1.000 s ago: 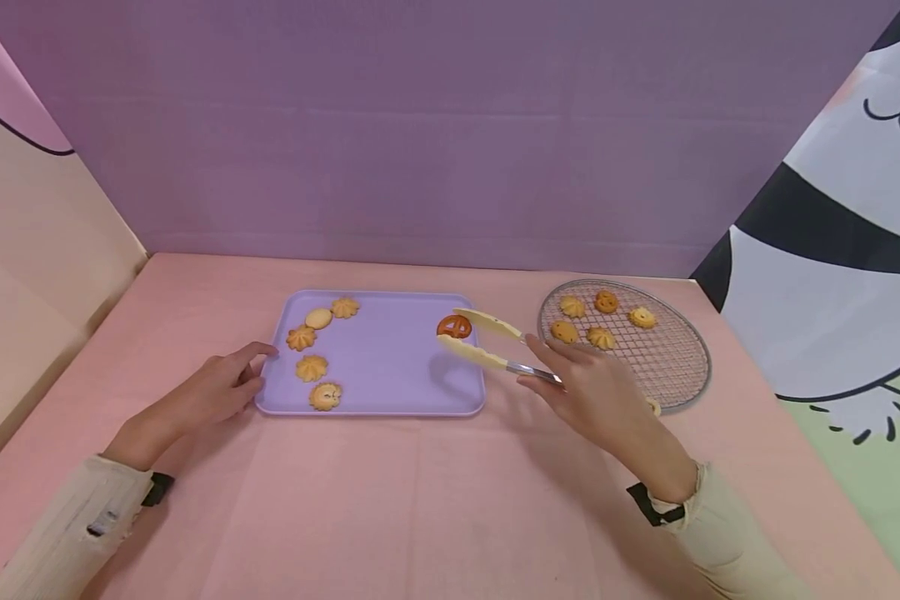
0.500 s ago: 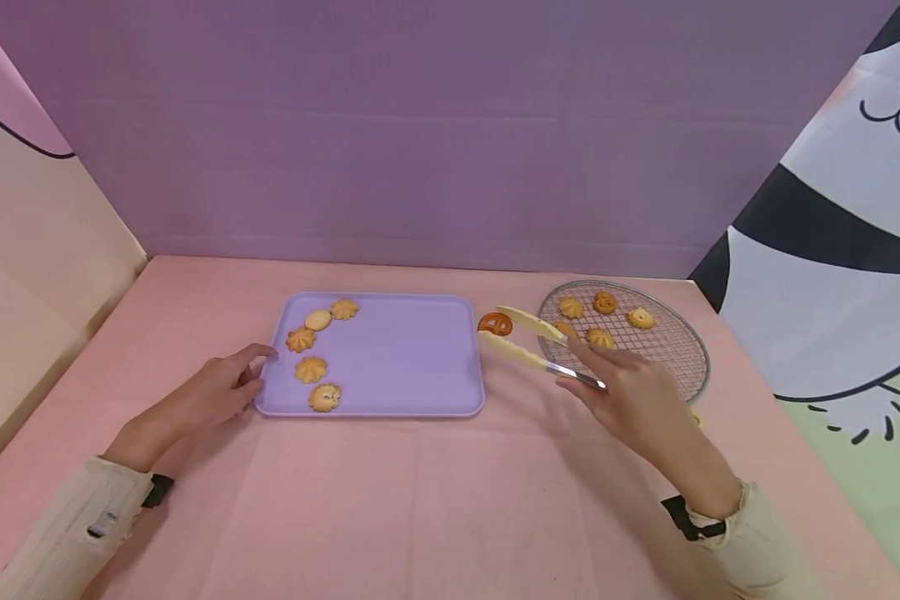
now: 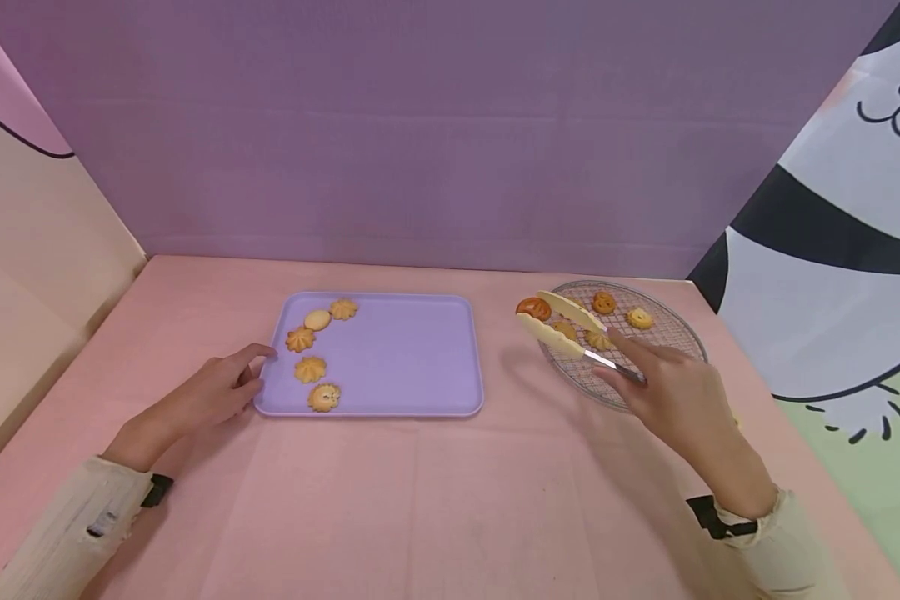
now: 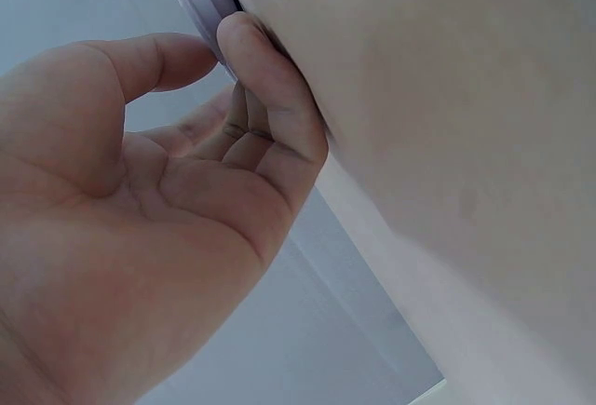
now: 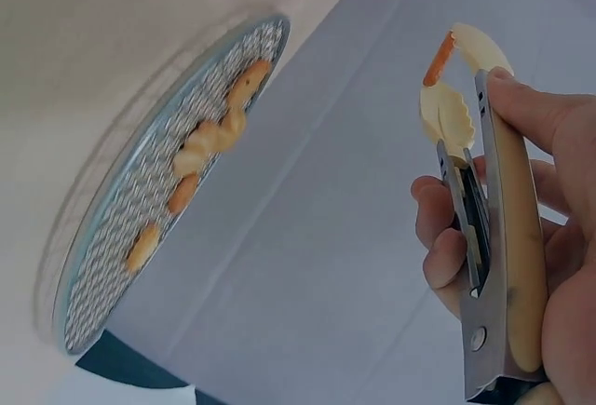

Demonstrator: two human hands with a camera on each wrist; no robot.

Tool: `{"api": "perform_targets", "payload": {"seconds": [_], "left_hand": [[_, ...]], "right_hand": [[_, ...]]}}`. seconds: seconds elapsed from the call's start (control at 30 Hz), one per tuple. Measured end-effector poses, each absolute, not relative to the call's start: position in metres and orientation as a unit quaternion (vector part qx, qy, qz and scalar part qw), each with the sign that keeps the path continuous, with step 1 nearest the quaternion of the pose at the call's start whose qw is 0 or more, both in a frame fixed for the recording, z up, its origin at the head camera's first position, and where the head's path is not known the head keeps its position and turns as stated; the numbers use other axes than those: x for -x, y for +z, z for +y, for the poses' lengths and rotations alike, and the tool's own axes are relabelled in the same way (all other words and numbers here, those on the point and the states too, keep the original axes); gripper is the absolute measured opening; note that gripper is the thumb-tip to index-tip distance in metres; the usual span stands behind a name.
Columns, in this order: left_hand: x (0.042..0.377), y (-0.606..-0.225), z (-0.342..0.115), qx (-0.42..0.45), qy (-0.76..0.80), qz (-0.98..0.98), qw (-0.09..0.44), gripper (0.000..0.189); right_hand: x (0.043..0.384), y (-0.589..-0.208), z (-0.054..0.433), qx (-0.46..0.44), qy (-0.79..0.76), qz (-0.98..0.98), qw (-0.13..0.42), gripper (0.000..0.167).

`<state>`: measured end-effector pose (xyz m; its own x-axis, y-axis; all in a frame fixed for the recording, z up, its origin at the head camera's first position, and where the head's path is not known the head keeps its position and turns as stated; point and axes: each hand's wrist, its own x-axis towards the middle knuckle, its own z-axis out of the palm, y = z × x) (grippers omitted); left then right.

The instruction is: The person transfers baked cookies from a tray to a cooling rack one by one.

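My left hand (image 3: 210,387) touches the left rim of a lilac tray (image 3: 397,358), its fingers loosely bent. In the left wrist view, the thumb (image 4: 168,60) reaches the tray's rim (image 4: 200,0). My right hand (image 3: 678,400) grips metal tongs with cream scalloped tips (image 3: 553,337). Pinched between those tips is a brown pretzel-shaped cookie (image 3: 532,309), raised near the left edge of a round wire rack (image 3: 669,323). Edge-on in the right wrist view, the same cookie (image 5: 438,60) shows between the tips.
Several cookies, one a flower-shaped cookie (image 3: 311,369), lie along the tray's left side. More sit on the rack, among them a round brown cookie (image 3: 603,302); the tongs and hand partly cover others. A purple wall (image 3: 450,142) stands behind the pink table (image 3: 390,508).
My right hand has carried the tongs and pretzel-shaped cookie rightward, from over the tray's right side to the rack's left edge. My left hand has stayed at the tray.
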<state>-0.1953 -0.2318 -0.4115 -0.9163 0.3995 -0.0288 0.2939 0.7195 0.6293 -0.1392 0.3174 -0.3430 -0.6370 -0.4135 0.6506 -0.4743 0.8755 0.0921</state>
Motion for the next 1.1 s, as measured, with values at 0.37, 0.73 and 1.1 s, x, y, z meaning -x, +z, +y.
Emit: {"api": "perform_targets", "payload": {"seconds": [0.37,0.73,1.1], "left_hand": [[0.196,-0.413,-0.231,-0.185,0.324,0.924,0.084,0.043],[0.194,-0.411,-0.23,-0.174,0.327,0.925,0.091,0.044],[0.195,-0.412,-0.231,-0.18,0.322,0.926,0.085,0.044]], "right_hand": [[0.148,-0.346,0.354,-0.18,0.037,-0.924,0.335,0.049],[0.152,-0.361,0.395,-0.115,0.037,-0.952,0.28,0.052],[0.151,-0.372,0.425,-0.056,0.049,-0.975,0.21,0.053]]}}
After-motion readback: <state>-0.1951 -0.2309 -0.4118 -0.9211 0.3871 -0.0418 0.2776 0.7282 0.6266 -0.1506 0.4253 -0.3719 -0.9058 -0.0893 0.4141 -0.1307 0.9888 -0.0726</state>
